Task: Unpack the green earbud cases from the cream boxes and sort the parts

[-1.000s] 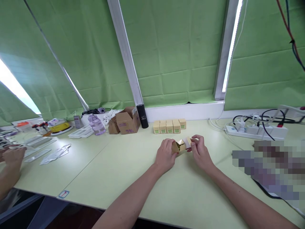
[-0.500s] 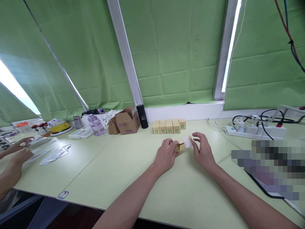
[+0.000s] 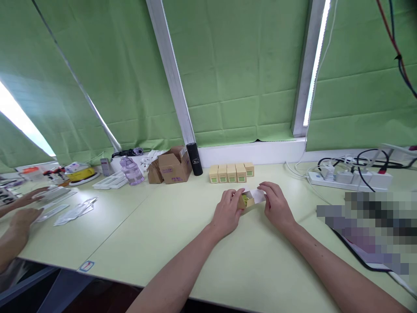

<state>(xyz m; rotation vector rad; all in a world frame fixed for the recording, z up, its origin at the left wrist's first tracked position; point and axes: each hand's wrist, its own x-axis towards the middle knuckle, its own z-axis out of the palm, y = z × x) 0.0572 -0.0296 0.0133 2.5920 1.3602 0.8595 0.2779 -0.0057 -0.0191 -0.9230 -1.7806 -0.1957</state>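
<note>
A small tan cardboard box [image 3: 250, 203] lies on its side on the table between my hands, its end open towards the right. Something yellow-green shows inside it. My left hand [image 3: 226, 214] grips the box at its left end, thumb and fingers on its sides. At the other end my right hand [image 3: 277, 207] is closed around the edge of the white-lined flap [image 3: 259, 196], which stands out to the right. Beyond my hands, several closed boxes [image 3: 231, 173] of the same kind stand in a row.
A black cylinder [image 3: 194, 159], a brown carton [image 3: 175, 166] and a clear bottle [image 3: 131, 171] stand at the back. Power strips with cables [image 3: 348, 179] lie at right, near a blurred-out device [image 3: 365, 234]. At left, another person's hands [image 3: 28, 213] work near plastic packets [image 3: 76, 211].
My right fingers have come in onto the flap, which they were beside before. The brown strip at the box's opening no longer shows. The other person's hands shifted slightly.
</note>
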